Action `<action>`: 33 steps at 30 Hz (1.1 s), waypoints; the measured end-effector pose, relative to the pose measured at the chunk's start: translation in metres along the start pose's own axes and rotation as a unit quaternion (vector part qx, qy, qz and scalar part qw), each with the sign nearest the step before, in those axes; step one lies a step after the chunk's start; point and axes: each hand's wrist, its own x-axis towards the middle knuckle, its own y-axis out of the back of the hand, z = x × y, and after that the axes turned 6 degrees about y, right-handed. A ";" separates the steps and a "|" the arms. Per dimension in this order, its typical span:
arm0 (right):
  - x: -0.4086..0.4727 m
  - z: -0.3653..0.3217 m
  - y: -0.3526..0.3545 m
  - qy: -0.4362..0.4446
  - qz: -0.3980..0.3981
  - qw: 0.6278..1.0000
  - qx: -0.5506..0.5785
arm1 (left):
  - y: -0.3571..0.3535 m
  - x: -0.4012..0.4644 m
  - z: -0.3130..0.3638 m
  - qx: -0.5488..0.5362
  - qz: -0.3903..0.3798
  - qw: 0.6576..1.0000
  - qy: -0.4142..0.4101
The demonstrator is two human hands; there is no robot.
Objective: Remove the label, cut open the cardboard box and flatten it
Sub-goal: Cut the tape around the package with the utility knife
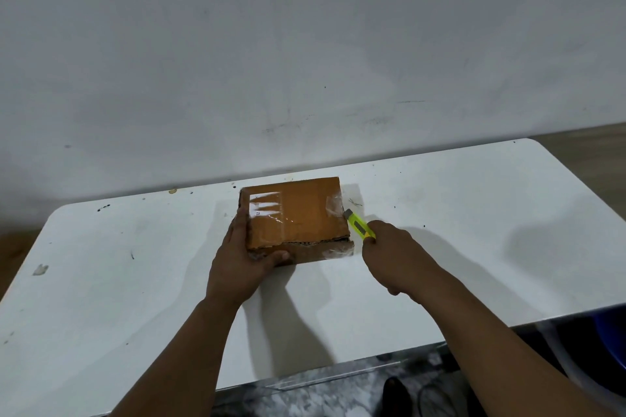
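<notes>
I see the cardboard box [298, 213] lying flat on the white table [457, 230], toward its far edge and close to the grey wall [305, 44]. Its brown top faces up, with a glossy label [266, 204] under clear tape at the far-left corner and crumpled clear tape [333, 205] wrapped over the right edge. The near edge looks torn, with the corrugated layer showing.

My left hand [242, 261] grips the box at its near-left corner: fingers run along the left side, and the thumb presses on the near face. My right hand [393, 254] is clenched around a yellow utility knife [359, 225], which points away from me and to the left. Its tip sits right at the box's right edge, just beside the crumpled tape; I cannot tell whether the blade is actually in the cardboard.

The tabletop is scuffed, with small dark specks and stains scattered about. Below the near table edge I make out a marbled floor [321, 389] and a dark shoe [394, 394].
</notes>
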 end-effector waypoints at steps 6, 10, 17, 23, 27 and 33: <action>0.005 -0.016 0.019 -0.018 -0.037 0.999 -0.034 | 0.000 0.002 -0.002 0.012 -0.003 1.000 -0.010; 0.012 -0.029 0.026 -0.005 -0.053 0.988 -0.145 | 0.000 0.003 -0.004 0.024 0.000 1.000 -0.002; 0.025 -0.006 0.033 -0.115 -0.075 0.976 0.171 | 0.000 0.005 -0.008 0.021 -0.005 1.000 0.018; 0.021 -0.015 0.017 0.029 -0.020 0.985 -0.170 | 0.001 0.006 -0.009 0.050 -0.013 0.999 0.010; 0.030 -0.021 0.020 -0.016 -0.038 0.998 -0.048 | 0.001 0.006 -0.009 0.054 -0.014 0.998 0.012; 0.031 0.008 0.041 -0.101 -0.075 0.975 0.183 | 0.004 0.009 -0.009 0.017 -0.037 0.999 0.019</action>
